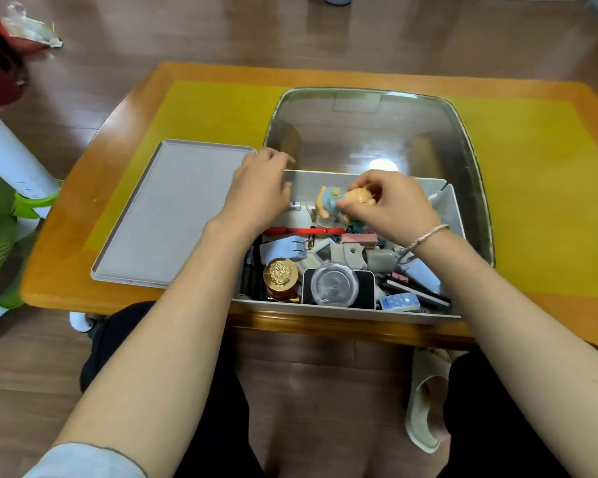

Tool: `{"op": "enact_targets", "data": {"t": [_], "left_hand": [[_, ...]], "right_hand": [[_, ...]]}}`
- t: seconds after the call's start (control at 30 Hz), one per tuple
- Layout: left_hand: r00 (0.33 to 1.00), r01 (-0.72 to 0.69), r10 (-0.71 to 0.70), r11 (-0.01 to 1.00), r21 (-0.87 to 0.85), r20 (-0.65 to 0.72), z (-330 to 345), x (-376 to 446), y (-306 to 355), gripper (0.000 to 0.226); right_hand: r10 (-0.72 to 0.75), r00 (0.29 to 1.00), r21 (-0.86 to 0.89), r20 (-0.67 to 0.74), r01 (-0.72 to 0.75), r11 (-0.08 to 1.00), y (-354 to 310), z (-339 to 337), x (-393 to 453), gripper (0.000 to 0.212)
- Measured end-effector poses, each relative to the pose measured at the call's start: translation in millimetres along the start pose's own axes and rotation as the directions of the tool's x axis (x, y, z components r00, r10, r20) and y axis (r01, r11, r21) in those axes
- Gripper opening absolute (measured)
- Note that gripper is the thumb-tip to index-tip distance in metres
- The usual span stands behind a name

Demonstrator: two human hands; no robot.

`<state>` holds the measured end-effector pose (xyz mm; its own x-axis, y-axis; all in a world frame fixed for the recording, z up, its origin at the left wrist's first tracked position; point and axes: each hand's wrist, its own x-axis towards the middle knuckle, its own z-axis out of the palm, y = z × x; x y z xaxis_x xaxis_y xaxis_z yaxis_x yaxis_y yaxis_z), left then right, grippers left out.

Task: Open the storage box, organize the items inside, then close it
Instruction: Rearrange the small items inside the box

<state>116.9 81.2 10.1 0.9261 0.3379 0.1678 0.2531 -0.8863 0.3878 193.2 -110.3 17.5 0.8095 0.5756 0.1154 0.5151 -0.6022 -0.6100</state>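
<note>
Open storage box at the table's near edge, crammed with small items, grey lid lying flat just left of it, right hand pinching a small figurine above the box's far end, left hand with fingers curled over the box's far left corner, whether it grasps anything unclear

At the centre of the frame a grey storage box sits open on a yellow-topped wooden table, its grey lid lying flat to the left. The right hand pinches a small figurine above the box's far end, while the left hand rests curled at the far left corner. The near end holds a gold-capped jar, a clear round lid and assorted clutter.
</note>
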Motion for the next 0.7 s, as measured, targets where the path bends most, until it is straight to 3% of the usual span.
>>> {"op": "enact_targets", "data": {"t": [0.13, 0.3, 0.43, 0.57, 0.7], "left_hand": [[0.969, -0.139, 0.163, 0.98, -0.14, 0.183, 22.5, 0.5, 19.7, 0.04], [0.924, -0.195, 0.212, 0.977, -0.087, 0.317, 48.8, 5.1, 26.3, 0.048], [0.849, -0.242, 0.204, 0.97, 0.015, 0.486, 61.0, 10.9, 24.2, 0.071], [0.834, -0.291, 0.211, 0.953, 0.082, 0.51, 72.5, 18.5, 28.3, 0.069], [0.879, -0.317, 0.225, 0.935, 0.162, 0.42, 75.4, 18.3, 28.5, 0.057]], "right_hand": [[0.052, 0.988, 0.015, -0.143, -0.05, 0.999, 28.4, -27.4, -13.3, 0.023], [0.09, 0.974, 0.108, -0.21, -0.068, 0.992, 53.9, -37.1, -17.0, 0.025], [0.093, 0.974, 0.178, -0.206, -0.056, 0.982, 62.4, -34.1, -16.1, 0.022], [0.083, 0.975, 0.157, -0.208, -0.05, 0.986, 64.1, -34.1, -14.6, 0.023], [0.085, 0.975, 0.128, -0.205, -0.06, 0.99, 66.1, -35.4, -11.8, 0.027]]}}
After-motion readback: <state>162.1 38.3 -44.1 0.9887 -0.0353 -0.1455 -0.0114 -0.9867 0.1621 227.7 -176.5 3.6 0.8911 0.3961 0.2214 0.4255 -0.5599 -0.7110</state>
